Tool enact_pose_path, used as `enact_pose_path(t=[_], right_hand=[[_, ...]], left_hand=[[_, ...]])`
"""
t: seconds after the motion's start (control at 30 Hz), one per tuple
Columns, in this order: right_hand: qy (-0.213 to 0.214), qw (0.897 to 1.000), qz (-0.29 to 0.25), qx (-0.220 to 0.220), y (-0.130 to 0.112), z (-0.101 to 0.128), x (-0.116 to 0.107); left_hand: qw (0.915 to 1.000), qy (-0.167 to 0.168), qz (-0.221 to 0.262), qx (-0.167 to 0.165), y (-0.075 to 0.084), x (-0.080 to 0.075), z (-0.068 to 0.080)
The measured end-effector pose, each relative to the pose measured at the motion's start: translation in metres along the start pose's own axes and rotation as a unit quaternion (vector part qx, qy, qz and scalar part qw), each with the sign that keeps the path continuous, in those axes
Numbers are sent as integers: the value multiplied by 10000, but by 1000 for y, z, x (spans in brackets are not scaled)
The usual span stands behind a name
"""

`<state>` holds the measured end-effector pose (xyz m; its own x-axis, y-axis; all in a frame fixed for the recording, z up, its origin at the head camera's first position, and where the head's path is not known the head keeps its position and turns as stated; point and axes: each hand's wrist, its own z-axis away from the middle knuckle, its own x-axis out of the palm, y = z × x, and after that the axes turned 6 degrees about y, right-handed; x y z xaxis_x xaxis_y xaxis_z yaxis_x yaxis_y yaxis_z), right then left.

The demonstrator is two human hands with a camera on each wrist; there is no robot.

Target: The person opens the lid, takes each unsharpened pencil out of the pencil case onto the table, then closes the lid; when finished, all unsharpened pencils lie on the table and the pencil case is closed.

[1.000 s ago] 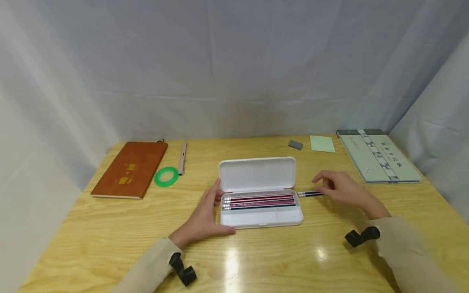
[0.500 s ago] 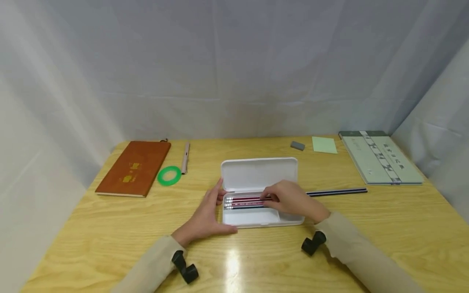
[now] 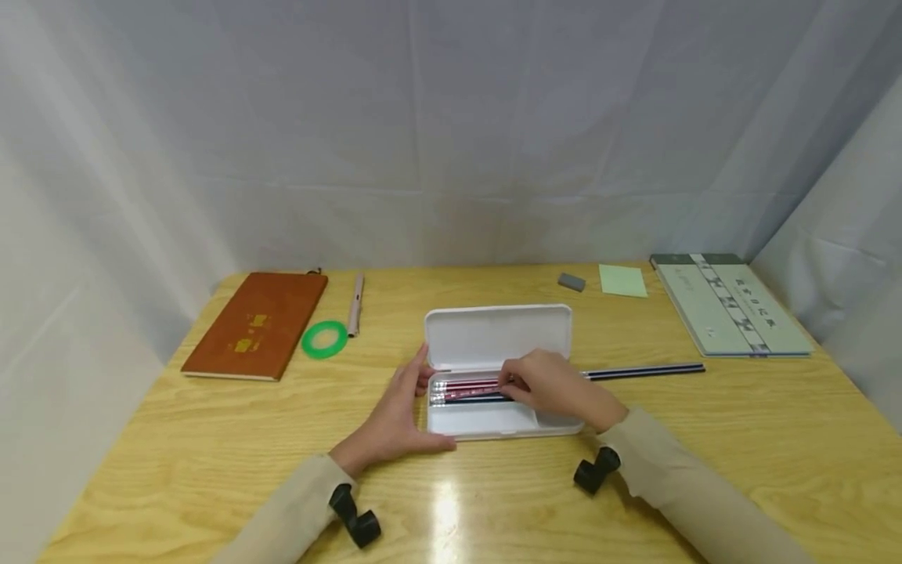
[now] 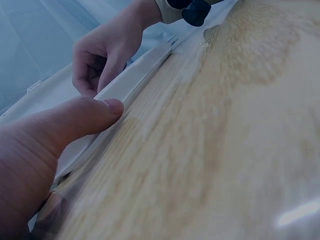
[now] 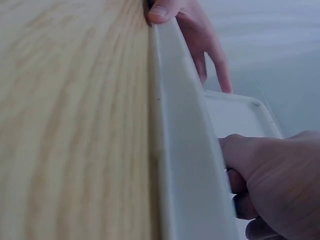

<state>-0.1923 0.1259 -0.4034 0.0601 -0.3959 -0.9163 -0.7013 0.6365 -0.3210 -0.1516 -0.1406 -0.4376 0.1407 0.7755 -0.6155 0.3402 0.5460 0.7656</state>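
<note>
A white pencil case (image 3: 486, 423) lies with its lid (image 3: 499, 337) raised, holding red, pink and dark pencils (image 3: 472, 386). My left hand (image 3: 391, 415) grips its left end, thumb along the front edge and fingers at the back corner. In the left wrist view the thumb (image 4: 95, 112) presses on the rim. My right hand (image 3: 553, 385) reaches into the case with bent fingers, pinching at the pencils; its fingertips hide part of them. Two dark blue pencils (image 3: 644, 371) lie on the table just past the case's right end, partly behind the right hand.
On the left lie a brown notebook (image 3: 257, 325), a green tape roll (image 3: 325, 339) and a pinkish pen (image 3: 355, 305). A grey eraser (image 3: 571, 282), pale green sticky notes (image 3: 623, 280) and a light green notebook (image 3: 733, 305) lie at the back right. A curtain (image 3: 451, 141) hangs behind the table.
My right hand has moved left from the two blue pencils on the table to the pencils inside the case, which have shifted slightly. The left hand stays at the case's end.
</note>
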Motion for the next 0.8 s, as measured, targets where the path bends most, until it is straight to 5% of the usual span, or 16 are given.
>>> enact_pose_path(t=[0.33,0.57,0.8], right_hand=[[161,9987,-58,478,13,22,-28],[545,9939,-297,909,56,76,-43],[1173,9858,52,1197,87,137,-58]], left_hand=[[10000,-25,-86,-41,2,-2,0],[9999,82,-131,6,2,-3,0],[9998,49,-160,70,3,-2,0]])
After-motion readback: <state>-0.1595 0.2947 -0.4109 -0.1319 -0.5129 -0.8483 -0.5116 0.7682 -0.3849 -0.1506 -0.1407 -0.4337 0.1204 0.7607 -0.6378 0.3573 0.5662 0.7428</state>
